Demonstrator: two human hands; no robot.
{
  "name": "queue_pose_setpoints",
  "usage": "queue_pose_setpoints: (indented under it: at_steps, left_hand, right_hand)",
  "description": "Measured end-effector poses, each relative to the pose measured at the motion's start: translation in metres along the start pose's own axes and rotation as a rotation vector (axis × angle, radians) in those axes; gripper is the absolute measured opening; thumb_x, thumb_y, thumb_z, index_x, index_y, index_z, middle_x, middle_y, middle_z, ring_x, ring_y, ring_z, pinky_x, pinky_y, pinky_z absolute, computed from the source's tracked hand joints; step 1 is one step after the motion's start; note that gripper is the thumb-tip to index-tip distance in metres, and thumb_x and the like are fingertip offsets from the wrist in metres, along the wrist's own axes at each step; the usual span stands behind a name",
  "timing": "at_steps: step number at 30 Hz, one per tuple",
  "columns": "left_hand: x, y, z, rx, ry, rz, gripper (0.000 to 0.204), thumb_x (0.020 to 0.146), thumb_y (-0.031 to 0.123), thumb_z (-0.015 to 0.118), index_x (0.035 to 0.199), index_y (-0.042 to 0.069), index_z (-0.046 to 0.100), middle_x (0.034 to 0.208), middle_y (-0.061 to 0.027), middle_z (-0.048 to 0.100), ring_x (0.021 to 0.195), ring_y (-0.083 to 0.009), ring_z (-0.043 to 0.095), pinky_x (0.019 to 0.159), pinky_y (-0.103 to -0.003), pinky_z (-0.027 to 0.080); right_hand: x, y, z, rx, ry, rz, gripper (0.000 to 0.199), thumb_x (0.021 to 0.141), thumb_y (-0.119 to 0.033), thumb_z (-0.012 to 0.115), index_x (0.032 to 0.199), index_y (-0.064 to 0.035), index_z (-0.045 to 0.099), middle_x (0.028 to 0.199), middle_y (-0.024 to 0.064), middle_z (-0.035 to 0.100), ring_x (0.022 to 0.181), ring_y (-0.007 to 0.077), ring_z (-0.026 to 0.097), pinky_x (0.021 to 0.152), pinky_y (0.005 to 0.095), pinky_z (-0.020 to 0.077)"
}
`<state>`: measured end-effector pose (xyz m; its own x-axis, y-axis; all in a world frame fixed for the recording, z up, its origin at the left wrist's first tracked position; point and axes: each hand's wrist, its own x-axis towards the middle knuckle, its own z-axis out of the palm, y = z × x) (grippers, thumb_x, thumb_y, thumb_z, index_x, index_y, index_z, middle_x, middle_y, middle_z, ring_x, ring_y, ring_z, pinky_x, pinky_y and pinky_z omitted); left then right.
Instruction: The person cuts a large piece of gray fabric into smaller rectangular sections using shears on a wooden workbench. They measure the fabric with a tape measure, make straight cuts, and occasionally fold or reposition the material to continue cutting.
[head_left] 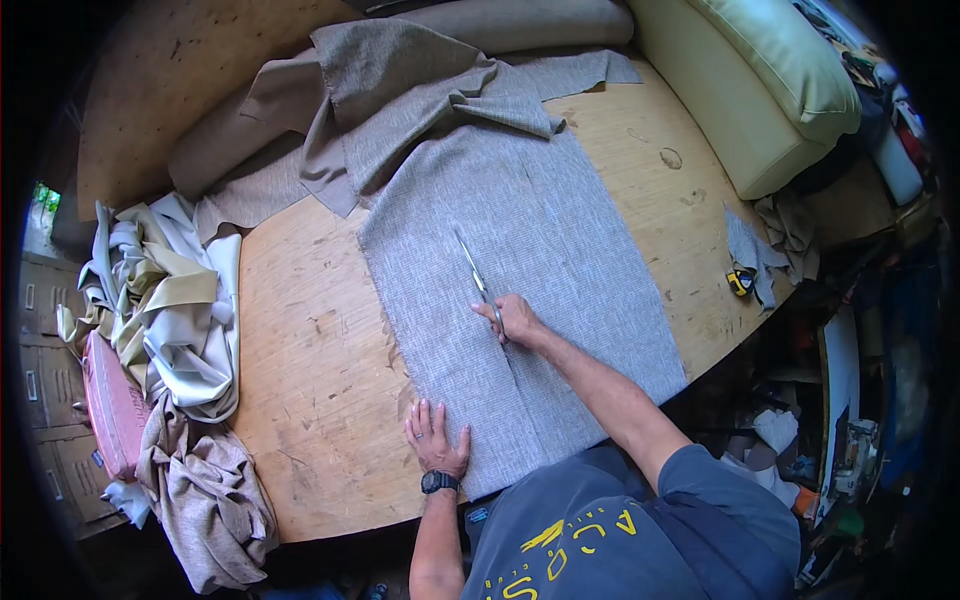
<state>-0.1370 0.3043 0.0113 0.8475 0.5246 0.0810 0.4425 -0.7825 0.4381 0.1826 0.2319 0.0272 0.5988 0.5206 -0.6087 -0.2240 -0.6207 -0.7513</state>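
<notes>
A length of grey woven fabric (pixel 560 250) lies over the wooden table, its far end bunched up in folds. My right hand (pixel 513 320) is closed round the handles of a pair of scissors (pixel 472 262), whose blades point away from me over the middle of the cloth. From the hand toward my body runs a dark line in the fabric; I cannot tell whether it is a cut or a crease. My left hand (pixel 437 440) rests flat with fingers spread at the near left edge of the fabric, partly on the bare wood.
Fabric rolls (pixel 540 25) lie along the back. A pale cushioned seat part (pixel 740 90) stands at the far right. Near the right edge are a yellow tape measure (pixel 740 281) and fabric scraps (pixel 755 250). Crumpled cloth (pixel 190 330) and a pink padded piece (pixel 112 400) hang at the left.
</notes>
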Motion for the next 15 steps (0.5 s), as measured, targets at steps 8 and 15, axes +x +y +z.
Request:
queue_pose_setpoints:
  at_steps: [8,15]
  left_hand:
    - [0.0,-0.001,0.002,-0.003,0.002,-0.002,0.067,0.082,0.038,0.075,0.14,0.01,0.056,0.157,-0.019,0.041,0.149,-0.0391,0.031,0.122,-0.059,0.02]
    - [0.002,0.0,0.002,-0.002,-0.019,-0.007,0.067,0.082,0.037,0.077,0.139,0.009,0.056,0.158,-0.0183,0.04,0.149,-0.0379,0.031,0.122,-0.059,0.02]
  right_hand:
    - [0.024,-0.037,-0.012,0.185,-0.079,0.042,0.056,0.092,-0.056,0.072,0.066,-0.0082,0.06,0.059,0.0047,0.059,0.049,0.0155,0.058,0.051,0.0334,0.05]
    - [0.039,-0.031,-0.007,0.022,0.035,-0.041,0.06,0.093,-0.061,0.068,0.065,-0.0088,0.058,0.057,0.0046,0.057,0.048,0.0172,0.056,0.05,0.0364,0.0488]
